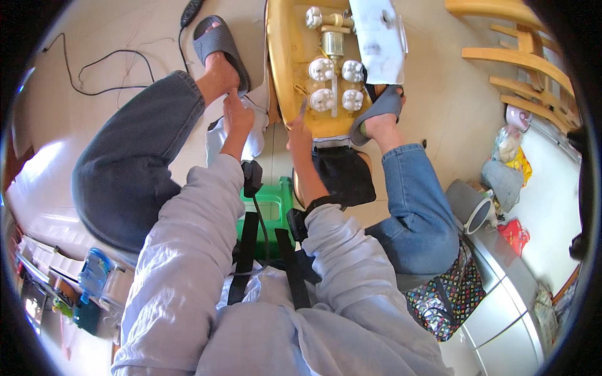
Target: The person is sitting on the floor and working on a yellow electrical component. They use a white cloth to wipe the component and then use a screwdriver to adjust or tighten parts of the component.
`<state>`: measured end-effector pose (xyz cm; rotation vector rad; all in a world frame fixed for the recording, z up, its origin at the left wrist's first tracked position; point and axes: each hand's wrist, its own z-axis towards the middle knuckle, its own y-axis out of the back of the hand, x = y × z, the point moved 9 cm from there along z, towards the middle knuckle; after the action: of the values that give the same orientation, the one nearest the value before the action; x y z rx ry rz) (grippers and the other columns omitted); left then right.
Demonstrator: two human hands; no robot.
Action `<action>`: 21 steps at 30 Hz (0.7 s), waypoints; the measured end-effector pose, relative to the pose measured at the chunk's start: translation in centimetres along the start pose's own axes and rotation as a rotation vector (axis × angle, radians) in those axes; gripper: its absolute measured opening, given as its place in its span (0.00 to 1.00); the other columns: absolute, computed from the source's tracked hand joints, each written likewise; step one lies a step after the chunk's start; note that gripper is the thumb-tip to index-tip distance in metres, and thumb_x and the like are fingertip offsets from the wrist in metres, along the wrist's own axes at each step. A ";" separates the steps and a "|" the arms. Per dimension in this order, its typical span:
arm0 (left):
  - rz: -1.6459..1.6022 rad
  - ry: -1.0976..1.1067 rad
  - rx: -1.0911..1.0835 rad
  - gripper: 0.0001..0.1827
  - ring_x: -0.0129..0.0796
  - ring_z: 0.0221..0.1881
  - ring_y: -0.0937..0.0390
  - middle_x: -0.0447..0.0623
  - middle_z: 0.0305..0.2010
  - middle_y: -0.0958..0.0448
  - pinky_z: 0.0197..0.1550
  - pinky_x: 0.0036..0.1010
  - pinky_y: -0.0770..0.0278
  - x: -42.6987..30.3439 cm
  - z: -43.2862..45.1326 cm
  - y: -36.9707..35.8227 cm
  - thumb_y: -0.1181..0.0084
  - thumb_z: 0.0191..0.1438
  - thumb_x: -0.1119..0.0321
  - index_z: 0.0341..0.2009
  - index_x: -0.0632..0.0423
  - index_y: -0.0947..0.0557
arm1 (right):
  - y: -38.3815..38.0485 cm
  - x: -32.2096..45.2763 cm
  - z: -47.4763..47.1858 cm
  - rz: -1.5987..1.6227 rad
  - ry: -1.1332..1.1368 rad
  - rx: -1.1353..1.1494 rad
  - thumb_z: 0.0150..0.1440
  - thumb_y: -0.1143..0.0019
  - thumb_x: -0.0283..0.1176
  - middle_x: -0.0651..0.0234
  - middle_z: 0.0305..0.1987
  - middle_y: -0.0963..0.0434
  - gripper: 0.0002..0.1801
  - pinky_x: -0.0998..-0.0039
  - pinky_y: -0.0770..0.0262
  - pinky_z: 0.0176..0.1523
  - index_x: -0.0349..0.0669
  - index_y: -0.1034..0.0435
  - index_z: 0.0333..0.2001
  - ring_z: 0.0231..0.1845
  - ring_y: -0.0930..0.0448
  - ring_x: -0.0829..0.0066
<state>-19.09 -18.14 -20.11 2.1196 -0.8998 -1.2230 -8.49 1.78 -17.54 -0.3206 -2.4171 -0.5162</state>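
Note:
My right hand is closed around a narrow, blurred grey tool, whose tip points up over the edge of a yellow massager shell. Inside the shell sit a metal motor and several white knobbed massage heads. Below it, a black fabric flap hangs from the shell's near end. My left hand is bent against white cloth, close beside the grey slipper on my left foot. Whether its fingers grip the cloth is hidden.
A white stained panel leans over the shell's right side. Black cable loops across the tiled floor at left. A green plastic stool is beneath me. Wooden chair parts and a grey bin stand at right.

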 end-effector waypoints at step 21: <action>-0.172 -1.717 -0.118 0.19 0.44 0.58 0.32 0.53 0.52 0.26 0.57 0.32 0.34 -41.2 -47.6 17.6 0.56 0.56 0.77 0.53 0.54 0.26 | 37.5 21.6 -40.1 -0.148 0.934 -0.038 0.63 0.55 0.32 0.72 0.31 0.32 0.09 0.86 0.38 0.37 0.38 0.34 0.41 0.34 0.34 0.87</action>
<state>2.87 7.37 35.99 0.5884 -1.0964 -3.0443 9.65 19.87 35.59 0.0883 -1.5251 -0.6040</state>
